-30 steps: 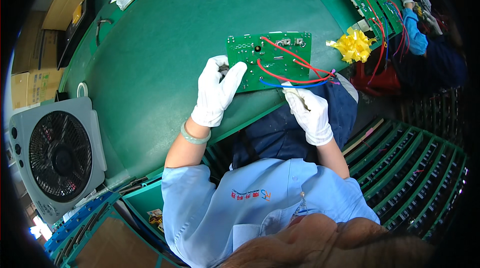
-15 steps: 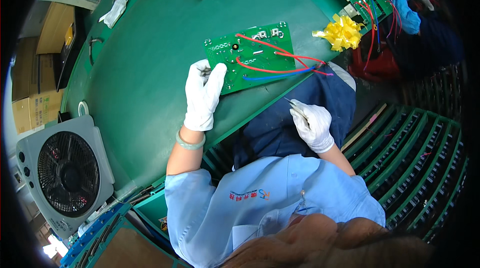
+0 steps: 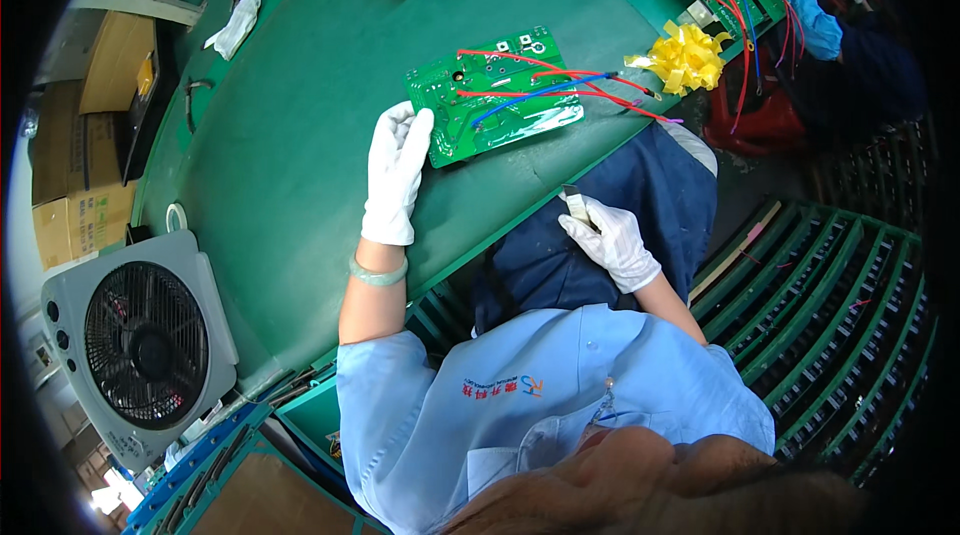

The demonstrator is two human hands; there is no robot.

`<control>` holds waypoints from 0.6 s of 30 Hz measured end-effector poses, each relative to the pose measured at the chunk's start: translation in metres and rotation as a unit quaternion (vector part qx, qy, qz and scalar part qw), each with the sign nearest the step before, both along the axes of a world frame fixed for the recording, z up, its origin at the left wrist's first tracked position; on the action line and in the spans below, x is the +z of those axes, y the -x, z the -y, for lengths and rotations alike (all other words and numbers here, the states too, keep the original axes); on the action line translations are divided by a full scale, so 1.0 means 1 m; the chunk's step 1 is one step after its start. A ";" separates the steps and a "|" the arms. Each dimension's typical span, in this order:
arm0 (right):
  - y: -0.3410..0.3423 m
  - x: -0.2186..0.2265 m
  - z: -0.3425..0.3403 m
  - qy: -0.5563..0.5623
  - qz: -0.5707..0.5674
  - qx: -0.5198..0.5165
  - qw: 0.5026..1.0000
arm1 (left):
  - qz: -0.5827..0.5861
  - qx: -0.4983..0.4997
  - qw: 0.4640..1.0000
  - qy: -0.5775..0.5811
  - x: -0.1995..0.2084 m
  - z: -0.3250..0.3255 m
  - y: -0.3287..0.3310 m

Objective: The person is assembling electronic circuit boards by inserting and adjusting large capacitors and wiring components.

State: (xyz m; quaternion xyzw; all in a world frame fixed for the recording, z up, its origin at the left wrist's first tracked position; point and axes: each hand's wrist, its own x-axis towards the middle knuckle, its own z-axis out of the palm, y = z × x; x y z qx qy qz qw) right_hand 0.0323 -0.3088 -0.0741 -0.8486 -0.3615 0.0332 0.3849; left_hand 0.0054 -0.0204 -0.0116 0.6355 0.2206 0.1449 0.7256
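The green circuit board point(image 3: 492, 95) lies flat on the green desk point(image 3: 300, 155), near its front edge, with red and blue wires point(image 3: 560, 90) trailing off to the right. The left hand point(image 3: 395, 170) rests open with its fingertips on the board's left edge, gripping nothing, while the right hand point(image 3: 610, 235) hangs below the desk edge, its grip pinched on a small pale strip point(image 3: 574, 203). The board looks light, stiff and fragile, so it is best taken by its bare edges, not by wires or solder.

Three green circuit boards point(image 3: 493, 95) lie on the green table point(image 3: 300, 155); beside the table stand one grey fan point(image 3: 140, 345) and one yellow ribbon bow point(image 3: 686, 57).
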 end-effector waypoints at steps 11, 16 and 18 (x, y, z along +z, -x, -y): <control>0.016 0.004 0.016 -0.120 -0.185 -0.043 0.975 | 0.032 0.014 0.998 -0.058 -0.002 -0.030 -0.013; 0.025 0.013 0.022 -0.174 -0.215 -0.020 0.961 | -0.018 0.148 0.911 -0.384 -0.016 -0.074 0.003; 0.027 0.006 0.027 -0.193 -0.171 -0.016 0.966 | -0.046 0.114 0.830 -0.544 -0.029 -0.080 0.013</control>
